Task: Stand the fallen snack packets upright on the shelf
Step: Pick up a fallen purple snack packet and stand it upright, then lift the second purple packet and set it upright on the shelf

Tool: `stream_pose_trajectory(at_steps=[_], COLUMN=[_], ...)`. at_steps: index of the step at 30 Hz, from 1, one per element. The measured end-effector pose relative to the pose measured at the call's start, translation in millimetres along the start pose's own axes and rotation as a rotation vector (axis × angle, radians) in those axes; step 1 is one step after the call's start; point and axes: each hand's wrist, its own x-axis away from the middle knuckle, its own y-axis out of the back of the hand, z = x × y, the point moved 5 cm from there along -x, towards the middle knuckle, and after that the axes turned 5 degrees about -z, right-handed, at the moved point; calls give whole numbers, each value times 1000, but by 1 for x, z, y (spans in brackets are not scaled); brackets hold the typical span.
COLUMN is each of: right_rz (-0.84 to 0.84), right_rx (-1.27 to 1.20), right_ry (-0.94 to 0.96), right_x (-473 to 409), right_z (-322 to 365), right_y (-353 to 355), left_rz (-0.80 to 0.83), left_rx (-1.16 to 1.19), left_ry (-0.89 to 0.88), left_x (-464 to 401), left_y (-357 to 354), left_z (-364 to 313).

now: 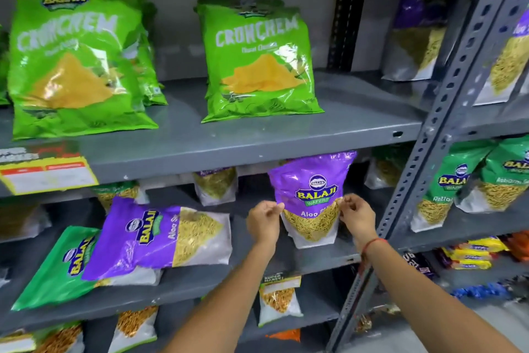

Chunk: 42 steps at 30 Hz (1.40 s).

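Note:
A purple Balaji Aloo Sev packet (pixel 310 198) stands upright on the middle shelf (pixel 315 261), right of centre. My left hand (pixel 264 222) pinches its left edge and my right hand (pixel 357 216) pinches its right edge. To the left, a second purple packet (pixel 160 238) lies flat on its side. It partly covers a green Balaji packet (pixel 54 269) that also lies flat near the shelf's front edge.
Two stacks of green Cronchem bags (pixel 257 60) stand on the upper shelf (pixel 257 146). More packets stand at the back of the middle shelf and on the lower shelf. A grey perforated upright (pixel 429 138) divides off the right bay, which holds further packets.

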Motion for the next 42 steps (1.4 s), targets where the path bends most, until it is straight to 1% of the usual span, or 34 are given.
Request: stream_pose_trajectory(at_steps=[4,7,11,13,14,17,20,22,25,27,29,31,34,37,39,42], right_rz=[-46,-59,-35,-76,-118,-274,-279,-209,-31,136,307,427,568,627,686,928], right_rx=[87,88,-14,-84,-99,-121,-120,-135,-157,-119,-28,65,228,328,381,475], right_ry=[-16,-16,-134,-204,-207,-126,42,99,198,232,273,329,425,510,505,366], right_x=[-22,-21,-22,-12,-4,38,86,115,153,172,186,191,184,163,147,133], right_z=[-5,-2,-15,-16,-12,13,36,45,60,64,67,71,82,98,104,94], right_y=[2,2,-2,-1,1,8,-5,-27,-73,-110,-147,-183,-234,-277,-302,-332], left_rz=[21,33,56,59,52,2,-90,-167,-318,-412,-486,-504,-463,-504,-557,-603], left_rx=[-22,-23,14,22,35,52,60,97,155,209,320,401,455,563,568,631], left_ry=[12,34,50,51,47,54,94,151,244,313,363,436,591,657,647,616], left_x=[-10,-10,-3,5,10,30,50,61,69,69,67,65,59,41,27,17], left_y=[-25,-33,-24,-9,1,43,95,131,183,207,222,223,203,186,183,178], left_z=[-4,-5,-5,-3,-2,1,16,33,60,74,85,93,105,115,119,122])
